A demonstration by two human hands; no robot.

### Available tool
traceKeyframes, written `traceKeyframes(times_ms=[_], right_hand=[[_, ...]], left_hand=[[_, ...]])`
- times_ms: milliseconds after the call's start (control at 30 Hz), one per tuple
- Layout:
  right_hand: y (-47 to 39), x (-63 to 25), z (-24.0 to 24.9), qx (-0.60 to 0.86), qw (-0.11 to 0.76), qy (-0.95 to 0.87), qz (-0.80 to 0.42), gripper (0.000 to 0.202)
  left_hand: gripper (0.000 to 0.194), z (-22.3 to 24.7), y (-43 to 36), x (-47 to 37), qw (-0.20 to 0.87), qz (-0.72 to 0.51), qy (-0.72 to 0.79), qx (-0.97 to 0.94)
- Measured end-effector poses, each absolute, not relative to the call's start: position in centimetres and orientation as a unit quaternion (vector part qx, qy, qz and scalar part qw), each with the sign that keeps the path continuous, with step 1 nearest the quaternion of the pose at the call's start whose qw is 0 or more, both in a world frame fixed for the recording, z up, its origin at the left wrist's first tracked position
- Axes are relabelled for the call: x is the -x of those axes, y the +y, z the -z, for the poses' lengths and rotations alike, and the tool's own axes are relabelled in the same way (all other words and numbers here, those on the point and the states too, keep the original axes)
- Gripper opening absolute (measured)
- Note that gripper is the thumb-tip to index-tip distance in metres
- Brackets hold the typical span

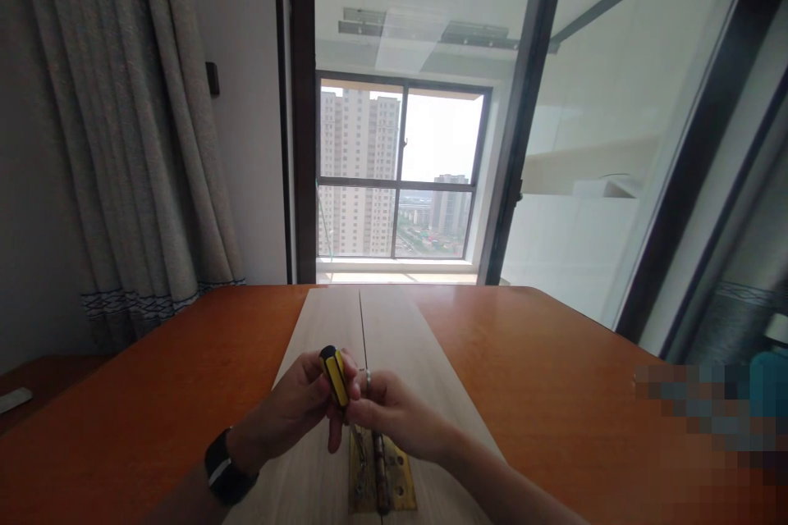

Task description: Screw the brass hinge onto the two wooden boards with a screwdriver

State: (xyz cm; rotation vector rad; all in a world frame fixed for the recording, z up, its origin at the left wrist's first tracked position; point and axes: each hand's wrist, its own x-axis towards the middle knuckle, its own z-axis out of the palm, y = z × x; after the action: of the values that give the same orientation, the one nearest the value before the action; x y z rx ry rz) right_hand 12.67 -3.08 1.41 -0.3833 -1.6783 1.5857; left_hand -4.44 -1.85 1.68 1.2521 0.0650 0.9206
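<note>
A screwdriver (334, 376) with a yellow and black handle is held between my two hands, above two pale wooden boards (424, 369) lying side by side. My left hand (301, 394) is closed around its handle. My right hand (394, 410), with a ring on one finger, pinches near the handle's lower end; its fingertips partly hide what they grip. Under my hands a brass hinge (401, 492) lies across the seam between the boards, its barrel along the gap. Screw holes show in its right leaf. The screwdriver's shaft runs down toward the left leaf; its tip is hard to make out.
The boards rest on an orange-brown wooden table (510, 336). A grey curtain (123, 115) hangs at the left. Beyond the table's far edge stands a dark-framed glass door (523, 123), with a window (394, 172) behind it. A blurred patch covers the table's right side.
</note>
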Motion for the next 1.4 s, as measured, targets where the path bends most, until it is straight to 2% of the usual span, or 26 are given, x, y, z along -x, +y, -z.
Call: traceKeyframes(times_ms=[133, 267, 533, 767, 1000, 1100, 1233, 1400], right_hand=[[-3.4, -12.7, -1.8, 0.226, 0.410, -0.659, -0.589, 0.045], [-3.4, -12.6, -1.7, 0.295, 0.445, -0.651, -0.540, 0.040], [-3.1, -12.9, -1.8, 0.214, 0.403, -0.648, -0.610, 0.039], [-3.0, -13.1, -1.8, 0.148, 0.383, -0.653, -0.636, 0.035], [-3.3, -12.8, -1.8, 0.250, 0.437, -0.658, -0.561, 0.039], [-3.4, -12.6, -1.8, 0.286, 0.452, -0.658, -0.530, 0.034], [-3.3, -12.7, -1.9, 0.276, 0.448, -0.672, -0.521, 0.028], [-3.0, -13.2, -2.4, 0.192, 0.400, -0.709, -0.548, 0.039]], left_hand=[[0.038, -2.3, -2.0, 4.0, 0.682, -0.438, 0.047, -0.583], [0.040, -2.5, -2.0, 3.7, 0.658, -0.450, 0.064, -0.601], [0.050, -1.6, -2.2, 3.8, 0.693, -0.442, 0.092, -0.562], [0.037, -2.0, -1.9, 4.0, 0.694, -0.433, 0.061, -0.572], [0.047, -1.4, -1.9, 3.6, 0.668, -0.474, 0.113, -0.563], [0.047, -1.2, -1.7, 3.5, 0.653, -0.495, 0.127, -0.560], [0.046, -1.1, -1.5, 3.8, 0.653, -0.476, 0.121, -0.577], [0.047, -1.5, -1.8, 4.1, 0.674, -0.462, 0.119, -0.565]])
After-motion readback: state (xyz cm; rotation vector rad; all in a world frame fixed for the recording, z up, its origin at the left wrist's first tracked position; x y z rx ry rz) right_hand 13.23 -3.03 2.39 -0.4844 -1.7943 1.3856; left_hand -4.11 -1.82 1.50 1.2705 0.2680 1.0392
